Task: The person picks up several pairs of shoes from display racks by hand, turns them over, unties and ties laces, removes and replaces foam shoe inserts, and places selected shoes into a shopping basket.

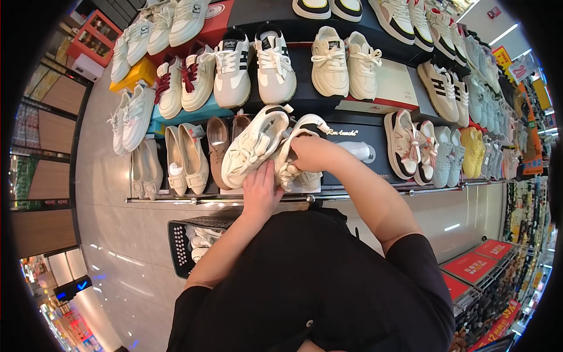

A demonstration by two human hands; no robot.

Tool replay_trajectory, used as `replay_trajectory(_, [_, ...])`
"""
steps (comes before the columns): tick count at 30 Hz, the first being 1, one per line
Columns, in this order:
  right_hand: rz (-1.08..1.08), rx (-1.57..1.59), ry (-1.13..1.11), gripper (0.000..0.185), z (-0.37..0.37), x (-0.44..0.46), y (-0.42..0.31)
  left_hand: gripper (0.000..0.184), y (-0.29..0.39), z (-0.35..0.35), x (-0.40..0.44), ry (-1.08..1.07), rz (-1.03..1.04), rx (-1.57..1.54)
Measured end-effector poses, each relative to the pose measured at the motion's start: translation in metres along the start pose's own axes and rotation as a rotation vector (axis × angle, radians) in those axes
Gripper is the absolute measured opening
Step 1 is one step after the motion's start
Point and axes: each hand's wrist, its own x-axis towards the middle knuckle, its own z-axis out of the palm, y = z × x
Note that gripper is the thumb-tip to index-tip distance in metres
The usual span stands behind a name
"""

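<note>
Two cream sneakers are in front of me, tilted side by side above the lowest shelf row. My left hand [260,189] grips the near side of the left sneaker [253,146], its fingertips against the upper below the laces. My right hand [311,154] is closed on the right sneaker [285,167], with the fingers partly inside its opening and partly hidden. The left sneaker's insole carries a dark star-like print. Just left of it stand brown shoes [218,144], partly covered by it.
Beige bow flats [191,157] stand to the left, and a black shoe box [349,134] lies to the right with a clear-wrapped item on it. Rows of sneakers [275,67] rise behind. A metal rail [311,198] edges the shelf; below it is a black basket [183,249] holding shoes.
</note>
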Motion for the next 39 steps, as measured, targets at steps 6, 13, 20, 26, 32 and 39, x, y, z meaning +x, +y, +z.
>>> replay_trajectory(6, [0.038,0.228,0.08,0.036,0.007,0.004,0.011,0.092,0.003,0.001,-0.001,0.014,-0.014,-0.014])
replay_trajectory(13, [0.12,0.397,0.211,0.042,-0.005,-0.029,-0.006,0.098,0.004,0.011,0.0,0.07,-0.038,0.065])
replay_trajectory(20, [0.072,0.232,0.628,0.041,0.023,-0.065,-0.04,0.104,0.005,0.013,-0.003,0.068,-0.047,-0.007])
replay_trajectory(26, [0.199,0.216,0.914,0.031,-0.004,-0.109,-0.022,0.096,0.009,0.008,0.001,0.001,-0.096,-0.05])
replay_trajectory(32, [0.429,0.897,1.016,0.034,0.004,-0.14,0.103,0.094,0.017,0.001,0.001,-0.036,-0.162,-0.1])
replay_trajectory(39, [0.631,1.046,0.942,0.042,0.086,-0.112,0.183,0.081,0.038,-0.012,-0.015,-0.009,-0.206,-0.243])
